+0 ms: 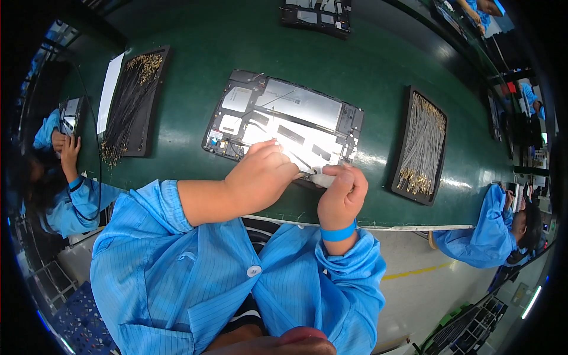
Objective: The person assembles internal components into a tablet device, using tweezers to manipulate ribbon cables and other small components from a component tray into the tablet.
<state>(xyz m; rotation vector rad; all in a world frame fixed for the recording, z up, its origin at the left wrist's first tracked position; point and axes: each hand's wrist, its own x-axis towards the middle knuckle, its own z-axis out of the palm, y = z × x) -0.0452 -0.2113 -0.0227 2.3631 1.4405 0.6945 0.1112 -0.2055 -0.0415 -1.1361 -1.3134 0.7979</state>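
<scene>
An opened tablet lies in front of me on the green table, its silver battery plates and dark frame exposed. Thin dark cables run across its inside. My left hand rests over the tablet's near edge, fingers curled and pinched; whatever they hold is too small to tell. My right hand, with a blue band at the wrist, grips a short white tool at the tablet's near edge, beside the left hand. The tool's tip is mostly hidden between the two hands.
To the left, a black tray carries black cables with gold ends, next to a white sheet. Grey cables fill another black tray on the right. A second opened device lies at the far edge. Co-workers sit on both sides.
</scene>
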